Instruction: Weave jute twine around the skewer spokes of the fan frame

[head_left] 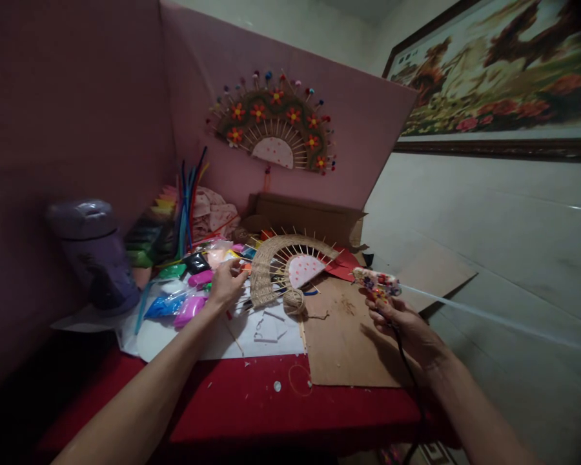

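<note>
My right hand (pixel 399 323) is wrapped round a glue gun (pixel 377 284) with a colourful patterned body. A long, clear glue stick (pixel 445 300) runs out of its back to the right, and a black cord hangs below. My left hand (pixel 228 284) is at the left edge of a twine-woven fan (pixel 266 271), its fingers closed by an orange spot; what they pinch is too small to tell. Thin wooden sticks fan out from the dotted white half-circle (pixel 306 270) at its centre. A ball of twine (pixel 294 301) lies against the fan's lower edge.
A finished-looking flowered fan (pixel 275 123) hangs on the pink board. Clay packets (pixel 191 310), pipe cleaners (pixel 190 194) and a purple bottle (pixel 94 258) stand left. A cardboard sheet (pixel 348 349) and red cloth (pixel 232 400) lie in front.
</note>
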Tool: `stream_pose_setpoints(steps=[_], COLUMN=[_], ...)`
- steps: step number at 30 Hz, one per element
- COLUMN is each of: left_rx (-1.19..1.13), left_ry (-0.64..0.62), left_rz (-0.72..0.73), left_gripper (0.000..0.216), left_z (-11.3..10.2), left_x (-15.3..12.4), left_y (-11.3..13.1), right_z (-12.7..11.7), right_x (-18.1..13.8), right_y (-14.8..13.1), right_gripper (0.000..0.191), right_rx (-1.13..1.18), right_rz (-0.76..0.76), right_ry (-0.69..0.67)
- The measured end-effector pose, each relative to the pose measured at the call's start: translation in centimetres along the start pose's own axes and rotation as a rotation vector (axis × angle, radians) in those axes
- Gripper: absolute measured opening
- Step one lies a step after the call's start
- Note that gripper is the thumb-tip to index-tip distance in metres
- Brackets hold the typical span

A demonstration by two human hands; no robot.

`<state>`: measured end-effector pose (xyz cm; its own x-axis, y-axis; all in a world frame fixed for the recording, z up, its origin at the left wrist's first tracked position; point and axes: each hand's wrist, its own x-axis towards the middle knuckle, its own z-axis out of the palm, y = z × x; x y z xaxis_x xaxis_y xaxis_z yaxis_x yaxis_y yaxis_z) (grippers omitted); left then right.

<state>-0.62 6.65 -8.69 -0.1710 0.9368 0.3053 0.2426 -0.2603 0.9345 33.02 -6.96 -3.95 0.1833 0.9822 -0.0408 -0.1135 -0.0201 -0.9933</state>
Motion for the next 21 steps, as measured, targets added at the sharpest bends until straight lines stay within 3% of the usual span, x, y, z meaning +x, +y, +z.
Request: stream_pose_setpoints(steps=[2, 5, 7, 11, 16, 21], left_rx=[0.089, 0.306, 0.438, 0.552, 0.606, 0.663], left_ry=[-0.006, 0.025, 0.036, -0.029, -0.053, -0.044], left_rz=[0.069, 0.206, 0.274, 0.303, 0.301, 0.305], left_gripper=[0.030, 0.026, 0.024, 0.018, 0.020, 0.019], left_z=[0.1, 0.2, 0.2, 0.3, 0.6, 0.8], left_x=[0.0, 0.1, 0.2, 0.4, 0.3, 0.0], left_y=[-0.2, -0.5, -0.8, -1.3, -1.5, -1.2], right_z=[2.4, 6.3, 8.8, 12.8, 15.9, 17.4], right_x=[-0.7, -0.9, -0.7, 0.4, 2.3, 3.7], right_y=[-0.9, -1.6, -1.5, -0.5, 1.4, 2.8], right_gripper=[0.040, 0.031, 0.028, 0.035, 0.047, 0.052], right_rx=[0.111, 0.182, 0.151, 0.051, -0.228, -0.284], right_rz=[0.031, 0.116, 0.180, 0.216, 0.066, 0.033], right_ry=[-0.047, -0.236, -0.347, -0.433, -0.408, -0.384])
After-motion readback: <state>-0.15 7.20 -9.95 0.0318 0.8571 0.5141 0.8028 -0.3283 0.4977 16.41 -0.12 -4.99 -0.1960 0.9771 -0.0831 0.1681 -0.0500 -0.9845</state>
